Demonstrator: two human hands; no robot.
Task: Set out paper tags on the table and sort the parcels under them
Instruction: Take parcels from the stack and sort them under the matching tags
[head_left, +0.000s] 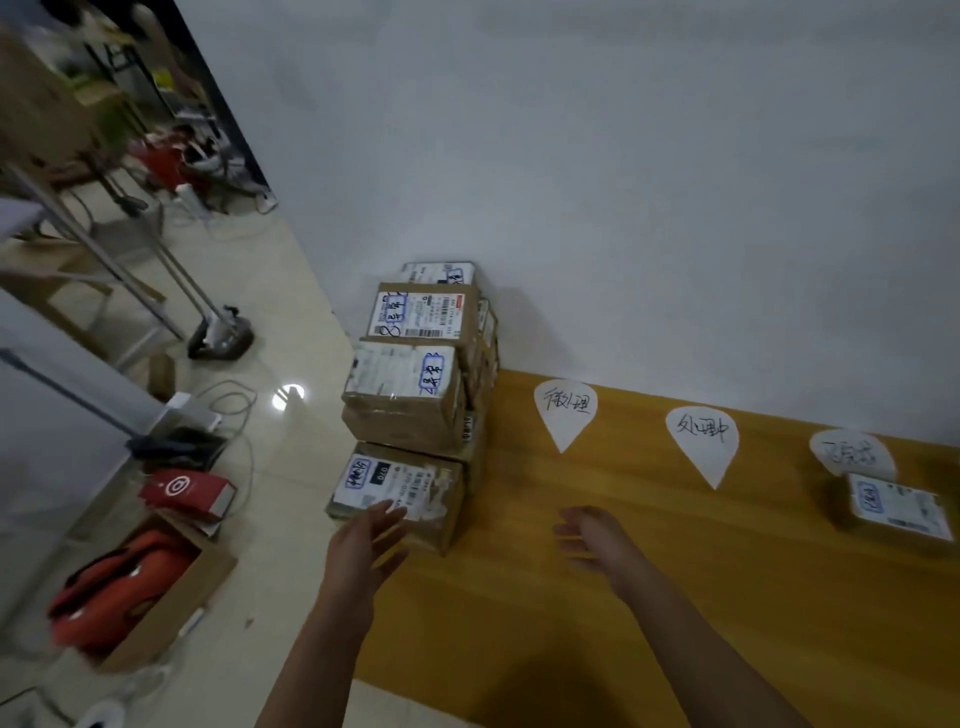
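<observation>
Three white drop-shaped paper tags lie along the wooden table (597, 597) by the wall: a left tag (565, 413), a middle tag (702, 441) and a right tag (849, 452). One labelled cardboard parcel (896, 512) rests just below the right tag. Several labelled cardboard parcels are stacked at the table's left end; the nearest parcel (400, 493) sits at the front. My left hand (369, 540) hovers with fingers spread at that parcel's near edge, and I cannot tell whether it touches it. My right hand (592, 535) is open above the table, empty.
The white wall (623, 182) runs behind the table. Left of the table is a tiled floor with cables, a red box (187, 493), an open carton (171, 597) holding an orange-red item, and a stand's base (221, 338).
</observation>
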